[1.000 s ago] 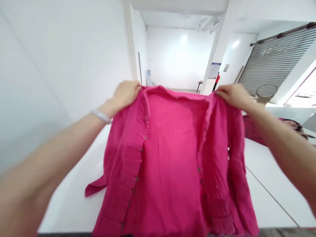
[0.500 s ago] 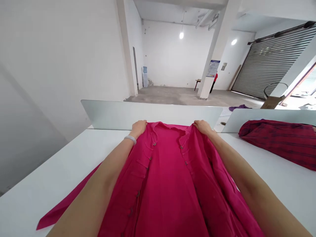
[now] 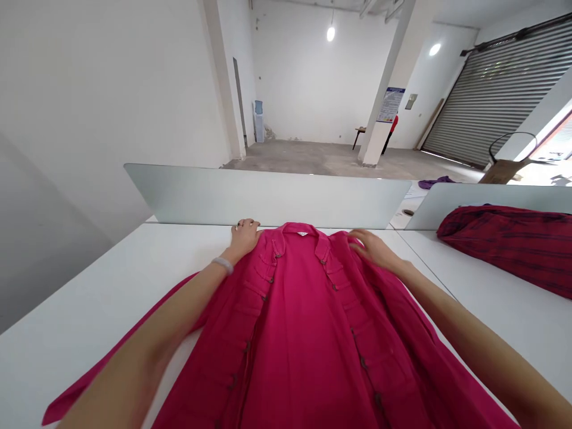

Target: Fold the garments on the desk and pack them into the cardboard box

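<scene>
Lying right of the magenta blouse (image 3: pixel 295 333): plaid cloth (image 3: pixel 509 250).

A white table top (image 3: pixel 89 280) is met at a thin seam by a second white top (image 3: pixel 491 333). A magenta button-front shirt (image 3: pixel 295 339) is spread out flat, collar toward the far edge. A dark red plaid garment (image 3: pixel 504 250) is heaped on the second top, and pale grey divider panels (image 3: pixel 263 196) are set along the far edges.

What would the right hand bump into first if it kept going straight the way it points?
Probably the pink shirt, near its collar. The right hand points left, just over the shirt's edge, but how high above the cloth it is can't be told.
</scene>
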### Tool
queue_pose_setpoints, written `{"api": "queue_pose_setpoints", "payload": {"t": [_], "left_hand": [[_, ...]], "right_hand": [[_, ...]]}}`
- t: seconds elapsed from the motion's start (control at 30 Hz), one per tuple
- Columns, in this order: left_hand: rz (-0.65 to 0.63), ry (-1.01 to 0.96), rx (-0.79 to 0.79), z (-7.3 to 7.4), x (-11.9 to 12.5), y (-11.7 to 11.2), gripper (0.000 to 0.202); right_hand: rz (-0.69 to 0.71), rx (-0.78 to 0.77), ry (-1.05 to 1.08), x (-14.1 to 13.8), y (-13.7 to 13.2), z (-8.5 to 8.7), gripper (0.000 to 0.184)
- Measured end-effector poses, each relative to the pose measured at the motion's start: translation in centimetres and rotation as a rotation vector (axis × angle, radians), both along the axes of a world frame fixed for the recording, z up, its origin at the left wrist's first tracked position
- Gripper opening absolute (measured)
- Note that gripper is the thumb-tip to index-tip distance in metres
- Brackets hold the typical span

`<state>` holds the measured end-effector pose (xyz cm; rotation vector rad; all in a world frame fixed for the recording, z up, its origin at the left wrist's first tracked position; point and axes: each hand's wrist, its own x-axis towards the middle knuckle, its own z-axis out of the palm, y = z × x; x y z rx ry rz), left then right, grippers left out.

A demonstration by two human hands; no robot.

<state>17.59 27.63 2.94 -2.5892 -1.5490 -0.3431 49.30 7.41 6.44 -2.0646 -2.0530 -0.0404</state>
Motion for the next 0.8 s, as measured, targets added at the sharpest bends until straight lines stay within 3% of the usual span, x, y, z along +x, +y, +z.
{"api": "queue_pose_setpoints", "payload": {"t": [0.07,0.17,0.23,0.3,0.4,0.5,0.67,0.73,0.8], "left_hand": [[-0.083,0.015,0.04,1.2,-2.3,-3.6,0.04],[-0.22,0.066,0.073,1.9,-7.2,-11.6,0.042],[-0.26,0.098,0.024,1.0,-10.8,-18.4,0.044],[-0.264,0.113,-0.023,-0.9,-14.0,-25.1,0.045],[-0.298,0.127,-0.104,-4.2,-16.6,-32.0,0.056],[-0.256,0.128,-0.15,-5.7,-16.6,-33.0,0.065],[-0.242,0.133,-0.093,-4.5,-14.9,-29.5,0.055],[-0.249,0.117,-0.084,-4.0,-15.1,-30.0,0.053],[-0.231,0.088,-0.071,-3.9,-15.8,-31.9,0.057]], "right_hand": [[0.161,-0.038,0.072,-2.3,-7.9,0.2,0.043],[0.136,-0.159,0.106,-5.7,-20.9,-0.9,0.052],[0.116,-0.2,0.1,-7.3,-28.0,-2.8,0.064],[0.094,-0.194,0.057,-8.2,-32.6,-5.2,0.073],[0.002,-0.159,-0.025,-8.8,-34.4,-8.7,0.072],[-0.123,-0.104,-0.083,-8.6,-32.3,-10.3,0.066],[-0.292,-0.117,-0.091,-8.1,-29.0,-8.5,0.067],[-0.291,-0.111,-0.07,-9.0,-29.3,-7.1,0.066],[-0.221,-0.062,-0.033,-11.1,-30.2,-5.8,0.062]]}}
